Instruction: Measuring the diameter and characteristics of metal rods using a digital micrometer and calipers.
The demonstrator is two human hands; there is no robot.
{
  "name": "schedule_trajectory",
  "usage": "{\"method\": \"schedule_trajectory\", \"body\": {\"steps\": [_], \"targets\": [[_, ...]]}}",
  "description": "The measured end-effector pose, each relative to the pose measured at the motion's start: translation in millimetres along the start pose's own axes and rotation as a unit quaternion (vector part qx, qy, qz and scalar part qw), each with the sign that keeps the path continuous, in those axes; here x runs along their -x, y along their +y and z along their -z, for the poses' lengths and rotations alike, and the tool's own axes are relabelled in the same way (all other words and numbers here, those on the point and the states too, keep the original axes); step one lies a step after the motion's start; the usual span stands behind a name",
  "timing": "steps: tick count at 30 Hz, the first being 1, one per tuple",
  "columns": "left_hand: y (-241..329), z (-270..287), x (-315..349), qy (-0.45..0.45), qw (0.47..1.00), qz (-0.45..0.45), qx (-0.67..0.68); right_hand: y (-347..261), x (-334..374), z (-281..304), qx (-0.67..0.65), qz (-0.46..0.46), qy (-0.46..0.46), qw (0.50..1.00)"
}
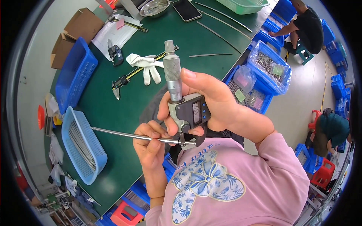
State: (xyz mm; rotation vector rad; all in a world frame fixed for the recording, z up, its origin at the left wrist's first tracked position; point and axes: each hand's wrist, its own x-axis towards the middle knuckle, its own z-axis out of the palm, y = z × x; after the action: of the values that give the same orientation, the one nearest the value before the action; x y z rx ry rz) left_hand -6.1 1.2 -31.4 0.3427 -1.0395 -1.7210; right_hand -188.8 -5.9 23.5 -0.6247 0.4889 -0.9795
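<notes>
My right hand is wrapped round a digital micrometer, its silver thimble pointing to the far side and its small display facing up. My left hand pinches a thin metal rod between thumb and fingers. The rod's right end lies at the micrometer's measuring jaws; whether both jaws touch it I cannot tell. Its left end reaches out to the rim of a light blue basket, which holds several similar thin rods. Beyond my hands, a white glove lies over a caliper on the green table.
A darker blue basket stands at the left by cardboard boxes. Far back lie a phone, a metal bowl and several thin strips. Blue crates with metal parts sit right of the table. Two people work farther right.
</notes>
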Motion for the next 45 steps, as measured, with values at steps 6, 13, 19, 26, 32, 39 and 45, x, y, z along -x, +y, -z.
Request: {"method": "schedule_trajectory", "body": {"steps": [6, 13, 19, 26, 32, 39, 45], "targets": [[3.1, -5.6, -0.9, 0.016, 1.000, 0.003, -0.006, 0.8, -0.9, -0.5, 0.005, 0.004, -0.001, 1.000], [5.5, -6.2, -0.5, 0.015, 1.000, -0.006, -0.013, 4.1, -2.7, 5.3, -0.061, 0.006, -0.008, 0.998], [4.0, -6.3, -1.1, 0.015, 1.000, 0.000, -0.008, 3.4, -1.5, 4.6, -0.051, 0.014, -0.008, 0.999], [4.0, -5.5, -0.8, 0.011, 1.000, 0.003, -0.007, 2.5, -1.0, 2.0, -0.034, 0.003, 0.008, 0.999], [4.8, -5.8, -1.9, 0.014, 1.000, -0.001, -0.010, 2.6, -1.9, 2.0, -0.058, 0.001, -0.014, 0.998], [7.3, -7.9, -2.4, 0.010, 1.000, 0.003, -0.006, 6.6, -2.1, 5.1, -0.081, 0.010, -0.012, 0.997], [7.2, -6.3, -1.6, 0.008, 1.000, 0.005, -0.010, 7.5, -2.5, 7.3, -0.117, 0.011, -0.027, 0.993]]}}
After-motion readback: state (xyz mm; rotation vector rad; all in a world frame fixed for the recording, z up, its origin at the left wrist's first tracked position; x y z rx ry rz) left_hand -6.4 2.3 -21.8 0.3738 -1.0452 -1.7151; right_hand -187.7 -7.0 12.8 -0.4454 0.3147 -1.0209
